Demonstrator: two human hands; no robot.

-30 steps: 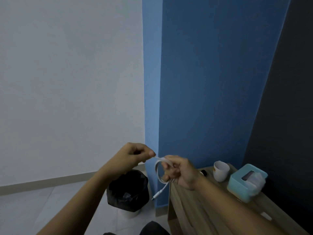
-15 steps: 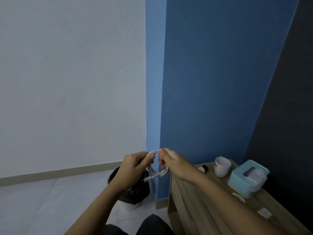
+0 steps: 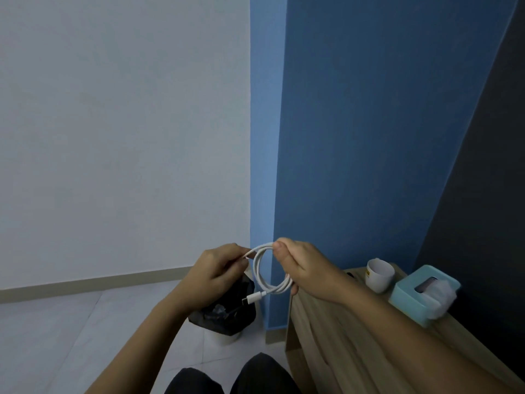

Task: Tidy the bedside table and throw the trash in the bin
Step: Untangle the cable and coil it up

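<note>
- Since the earlier frames the hands have drawn together, and the white cable [image 3: 257,275], then stretched between them, is now wound into a round coil with one plug hanging free beneath
- The left hand [image 3: 216,275] pinches the cable's other end at the coil's upper left; its grip is clenched on that end, probably to feed the last stretch round
- The bin [image 3: 224,317], lined in black, stands on the floor below the hands; the cable is held in front of it, not in it, and seems something to keep
- The right hand [image 3: 306,273] has its grip closed round the coil's right side, thumb on top, which keeps the loops from springing apart
- The coil hangs in the air just left of the tabletop [image 3: 463,339], not yet set down
- A cup [image 3: 379,275] and a tissue box [image 3: 417,297] stand on the tabletop, near its back edge
</note>
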